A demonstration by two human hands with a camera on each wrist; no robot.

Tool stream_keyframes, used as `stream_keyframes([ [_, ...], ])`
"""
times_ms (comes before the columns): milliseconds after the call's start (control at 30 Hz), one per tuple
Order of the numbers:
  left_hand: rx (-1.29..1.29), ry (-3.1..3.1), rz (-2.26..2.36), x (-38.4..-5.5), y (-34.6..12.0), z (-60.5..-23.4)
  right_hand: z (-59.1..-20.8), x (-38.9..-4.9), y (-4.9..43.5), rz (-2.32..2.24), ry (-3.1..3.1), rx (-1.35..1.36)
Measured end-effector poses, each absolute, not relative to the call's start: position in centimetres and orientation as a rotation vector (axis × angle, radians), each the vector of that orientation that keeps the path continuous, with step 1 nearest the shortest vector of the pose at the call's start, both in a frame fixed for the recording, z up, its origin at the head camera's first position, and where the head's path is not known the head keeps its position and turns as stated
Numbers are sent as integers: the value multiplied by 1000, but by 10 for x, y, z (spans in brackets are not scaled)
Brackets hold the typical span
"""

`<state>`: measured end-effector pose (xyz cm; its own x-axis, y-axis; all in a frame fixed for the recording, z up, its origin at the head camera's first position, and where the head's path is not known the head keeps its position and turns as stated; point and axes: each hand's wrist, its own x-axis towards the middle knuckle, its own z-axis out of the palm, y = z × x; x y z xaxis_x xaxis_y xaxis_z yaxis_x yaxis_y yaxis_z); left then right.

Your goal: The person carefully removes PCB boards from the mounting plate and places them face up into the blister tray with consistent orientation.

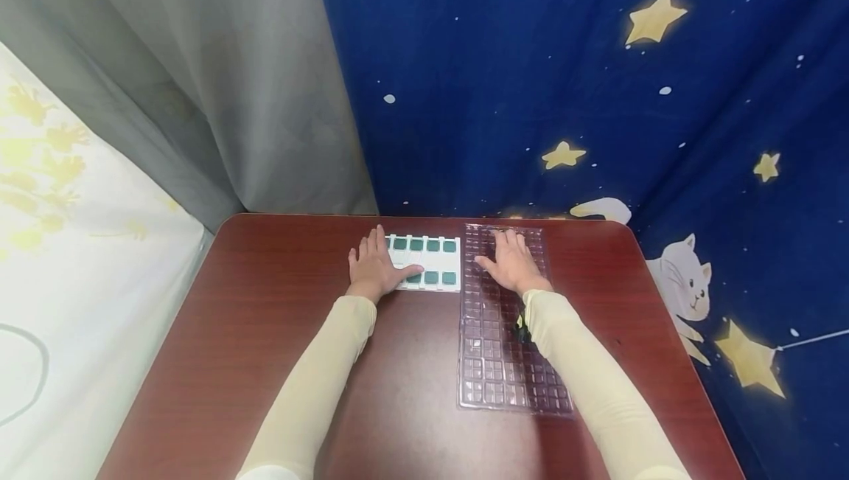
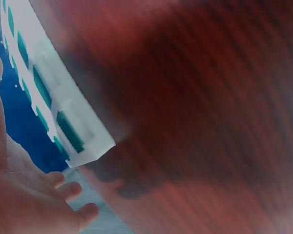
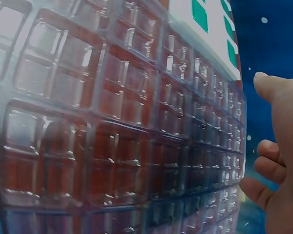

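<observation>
A white rectangular case with rows of green squares lies near the table's far edge. My left hand is at its left end, fingers spread and thumb stretched over the front row; whether the palm touches is unclear. Immediately right of the case is a long clear plastic tray divided into many small square cells. Over its far part my right hand is held with fingers extended, gripping nothing. The right wrist view shows this hand just above the tray's cells. Part of the case is hidden under the left hand.
Both things lie on a reddish-brown table with rounded far corners. Behind it hang a grey curtain and a blue curtain with stars. A small dark object with a yellow-green patch shows by the right wrist.
</observation>
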<state>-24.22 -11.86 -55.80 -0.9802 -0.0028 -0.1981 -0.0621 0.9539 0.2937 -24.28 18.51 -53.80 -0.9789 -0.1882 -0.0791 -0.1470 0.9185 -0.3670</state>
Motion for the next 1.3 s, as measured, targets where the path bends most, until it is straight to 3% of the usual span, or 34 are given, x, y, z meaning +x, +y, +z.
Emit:
stream_keyframes([
  [367,-40,2905,557,-225,-122,-563,-544,-234,175,-655,2933,-354],
  [1300,-68,2943,557,-222,-124,-574,-558,-224,138,-669,2898,-608],
])
